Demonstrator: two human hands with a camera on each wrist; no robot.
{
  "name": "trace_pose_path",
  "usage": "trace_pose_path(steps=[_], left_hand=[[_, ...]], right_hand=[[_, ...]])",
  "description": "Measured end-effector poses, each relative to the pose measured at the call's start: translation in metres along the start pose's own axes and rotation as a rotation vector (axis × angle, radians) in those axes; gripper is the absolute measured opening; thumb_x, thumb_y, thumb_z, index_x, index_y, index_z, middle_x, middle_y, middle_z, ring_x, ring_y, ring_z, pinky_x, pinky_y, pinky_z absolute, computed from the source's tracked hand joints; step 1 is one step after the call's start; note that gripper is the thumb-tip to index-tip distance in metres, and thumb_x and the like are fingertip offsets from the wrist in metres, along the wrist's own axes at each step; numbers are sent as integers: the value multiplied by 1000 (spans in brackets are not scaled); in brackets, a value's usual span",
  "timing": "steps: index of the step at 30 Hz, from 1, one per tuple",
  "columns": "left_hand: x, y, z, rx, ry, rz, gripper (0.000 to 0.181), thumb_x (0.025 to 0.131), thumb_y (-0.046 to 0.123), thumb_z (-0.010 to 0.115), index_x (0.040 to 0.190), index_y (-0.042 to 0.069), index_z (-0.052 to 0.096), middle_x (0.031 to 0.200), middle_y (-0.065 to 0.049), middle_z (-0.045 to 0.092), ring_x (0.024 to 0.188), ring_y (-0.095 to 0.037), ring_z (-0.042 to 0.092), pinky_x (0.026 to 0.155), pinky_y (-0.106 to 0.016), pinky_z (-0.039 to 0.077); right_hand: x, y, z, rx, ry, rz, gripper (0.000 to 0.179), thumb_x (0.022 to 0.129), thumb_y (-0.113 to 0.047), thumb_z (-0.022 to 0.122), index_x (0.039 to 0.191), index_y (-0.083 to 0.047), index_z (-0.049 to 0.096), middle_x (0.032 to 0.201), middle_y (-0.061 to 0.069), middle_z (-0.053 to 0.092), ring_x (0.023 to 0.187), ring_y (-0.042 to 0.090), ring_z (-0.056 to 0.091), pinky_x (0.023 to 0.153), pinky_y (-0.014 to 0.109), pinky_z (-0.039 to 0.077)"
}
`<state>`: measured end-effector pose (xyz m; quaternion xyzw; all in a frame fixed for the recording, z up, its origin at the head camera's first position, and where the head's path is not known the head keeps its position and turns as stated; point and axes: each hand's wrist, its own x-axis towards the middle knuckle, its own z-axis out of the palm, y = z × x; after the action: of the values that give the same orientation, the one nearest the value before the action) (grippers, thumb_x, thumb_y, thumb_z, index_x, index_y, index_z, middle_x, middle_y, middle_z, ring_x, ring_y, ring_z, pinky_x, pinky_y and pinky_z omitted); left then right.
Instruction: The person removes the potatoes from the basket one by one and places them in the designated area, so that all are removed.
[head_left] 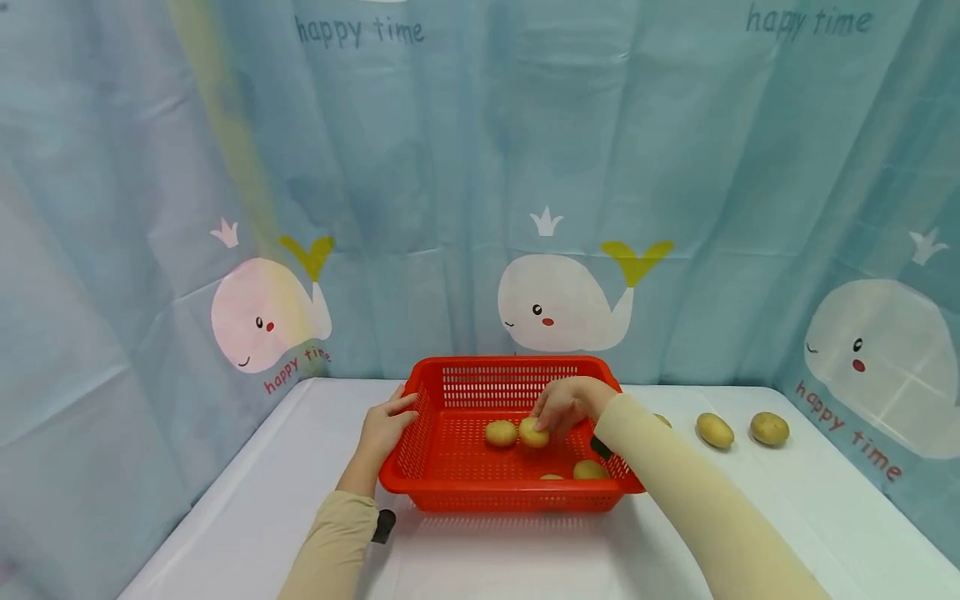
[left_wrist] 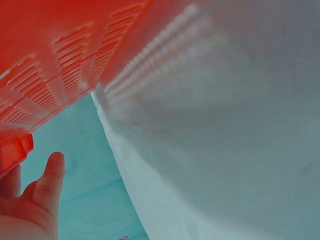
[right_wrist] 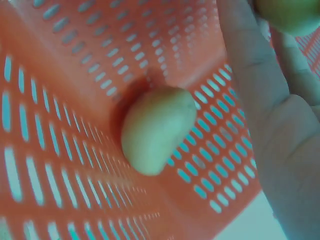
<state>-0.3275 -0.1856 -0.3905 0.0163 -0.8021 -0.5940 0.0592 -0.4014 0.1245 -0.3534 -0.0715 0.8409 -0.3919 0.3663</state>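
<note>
A red plastic basket [head_left: 480, 486] with slotted walls stands on the table. My left hand [head_left: 383, 430] holds its left rim, some fingers over the rim and others beside and below it in the left wrist view. Inside the basket, my right hand [head_left: 568, 403] pinches a potato [head_left: 533, 433], partly hidden by the fingers. Just left of that lies another potato [head_left: 500, 433]. Near the front right corner sits a potato [head_left: 589, 470], and the front rim hides most of one more [head_left: 552, 477]. In the right wrist view a potato [right_wrist: 157, 131] lies against the basket wall.
To the right of the basket, on the white tablecloth [head_left: 300, 467], lie two potatoes, one nearer [head_left: 715, 430] and one farther right [head_left: 769, 428]. A third potato [head_left: 662, 420] is mostly behind the right sleeve. A blue curtain [head_left: 420, 183] hangs behind the table.
</note>
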Motion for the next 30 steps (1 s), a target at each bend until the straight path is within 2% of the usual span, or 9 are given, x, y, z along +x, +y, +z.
trace_pose_path(steps=[7, 14, 19, 24, 30], left_hand=[[-1, 0, -4, 17, 3, 3, 42, 96, 2, 52, 137, -5, 52, 156, -12, 27, 145, -36, 16, 109, -50, 31], [1, -1, -2, 15, -3, -2, 42, 96, 2, 51, 138, -5, 51, 156, -13, 27, 145, -36, 16, 109, -50, 31], [1, -1, -2, 6, -8, -17, 43, 96, 3, 51, 139, -4, 49, 157, -11, 26, 145, -35, 17, 104, -48, 37], [1, 2, -1, 1, -17, -18, 43, 97, 3, 50, 139, -4, 49, 157, -11, 25, 145, -35, 16, 106, -49, 35], [-1, 6, -1, -13, -24, -34, 42, 97, 3, 50, 139, -4, 49, 158, -10, 25, 145, -36, 16, 106, -50, 35]], right_hand=[[-17, -4, -14, 26, 24, -77, 29, 92, -1, 62, 118, 11, 63, 102, 14, 67, 91, 22, 64, 88, 40, 52], [-37, -5, -27, 169, 63, -36, 24, 95, -5, 58, 112, 12, 61, 101, 17, 66, 98, 31, 65, 93, 46, 49], [-48, -6, -37, 180, 63, -56, 24, 98, -5, 52, 115, 12, 56, 98, 15, 63, 92, 28, 66, 90, 40, 52], [-61, -4, -44, 206, 53, -105, 24, 100, -5, 47, 116, 13, 51, 95, 12, 59, 81, 20, 63, 86, 36, 53], [-78, 5, -49, 269, 82, -148, 34, 101, -5, 44, 128, 17, 41, 103, 14, 56, 87, 20, 60, 87, 36, 52]])
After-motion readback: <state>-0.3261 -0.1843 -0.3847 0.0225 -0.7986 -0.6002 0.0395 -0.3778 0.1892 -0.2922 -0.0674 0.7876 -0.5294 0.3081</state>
